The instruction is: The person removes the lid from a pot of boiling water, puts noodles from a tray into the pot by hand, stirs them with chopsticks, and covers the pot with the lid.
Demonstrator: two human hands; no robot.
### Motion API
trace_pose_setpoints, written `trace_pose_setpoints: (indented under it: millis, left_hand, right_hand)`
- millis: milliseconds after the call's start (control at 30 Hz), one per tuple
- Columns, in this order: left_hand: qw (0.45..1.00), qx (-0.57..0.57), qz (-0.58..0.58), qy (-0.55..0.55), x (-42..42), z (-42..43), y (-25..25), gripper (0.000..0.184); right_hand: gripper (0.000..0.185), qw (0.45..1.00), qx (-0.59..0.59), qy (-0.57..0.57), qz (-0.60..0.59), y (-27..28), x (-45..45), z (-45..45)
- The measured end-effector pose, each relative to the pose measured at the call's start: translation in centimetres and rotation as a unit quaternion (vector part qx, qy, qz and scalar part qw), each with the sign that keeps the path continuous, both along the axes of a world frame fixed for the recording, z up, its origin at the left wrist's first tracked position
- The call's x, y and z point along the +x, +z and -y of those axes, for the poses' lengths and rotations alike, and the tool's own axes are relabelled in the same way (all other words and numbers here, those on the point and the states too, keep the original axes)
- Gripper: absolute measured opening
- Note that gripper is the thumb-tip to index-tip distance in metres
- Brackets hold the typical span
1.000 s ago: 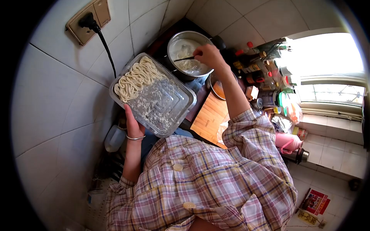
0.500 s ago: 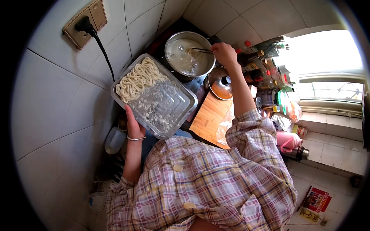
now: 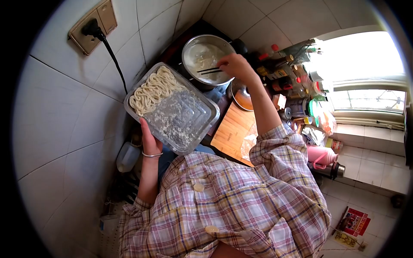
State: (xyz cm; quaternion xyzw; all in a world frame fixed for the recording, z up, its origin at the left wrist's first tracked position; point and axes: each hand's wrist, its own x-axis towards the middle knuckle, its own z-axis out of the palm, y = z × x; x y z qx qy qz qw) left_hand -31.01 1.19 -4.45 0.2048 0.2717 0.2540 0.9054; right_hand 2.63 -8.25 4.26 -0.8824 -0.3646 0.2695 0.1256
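My left hand (image 3: 150, 138) grips the near left edge of a metal tray (image 3: 202, 114), its fingers hidden underneath. Thick white noodles (image 3: 155, 89) lie bunched at the tray's far left end, and loose flour dusts the rest. My right hand (image 3: 236, 66) is closed around dark chopsticks (image 3: 208, 70), which reach over the pot (image 3: 186, 53). Cloudy, pale liquid fills the pot, with some noodles showing at its surface. Whether the chopstick tips touch the liquid I cannot tell.
A glass lid (image 3: 243, 97) rests beside a wooden cutting board (image 3: 232, 131), right of the tray. Several bottles (image 3: 282, 73) crowd the counter near the window. A black plug (image 3: 91, 28) with its cord hangs on the left wall. A pink thermos (image 3: 322, 155) stands farther right.
My right hand has moved left and nearer to me, over the pot's rim. The chopsticks now point left, lower across the pot. My left hand and the tray stay nearly still.
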Motion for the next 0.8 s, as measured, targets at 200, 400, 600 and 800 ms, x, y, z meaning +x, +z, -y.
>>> trace_pose_setpoints:
  millis: [200, 400, 600, 800]
  left_hand:
    - [1.000, 0.002, -0.003, 0.001, 0.2, 0.2, 0.5, 0.063]
    - [1.000, 0.017, 0.001, -0.015, 0.1, 0.0, 1.2, 0.065]
    - [1.000, 0.007, 0.007, -0.004, -0.1, 0.1, 0.0, 0.065]
    - [1.000, 0.009, 0.005, -0.002, 0.2, 0.3, 0.5, 0.064]
  right_hand:
    - [0.021, 0.991, 0.054, 0.060, 0.111, 0.4, -0.9, -1.0]
    - [0.027, 0.989, -0.054, 0.018, 0.137, -2.3, 1.2, -1.1]
    - [0.025, 0.978, -0.058, -0.084, 0.182, -0.7, 4.9, 1.4]
    - [0.021, 0.979, -0.035, -0.115, 0.163, -0.5, 4.5, 2.0]
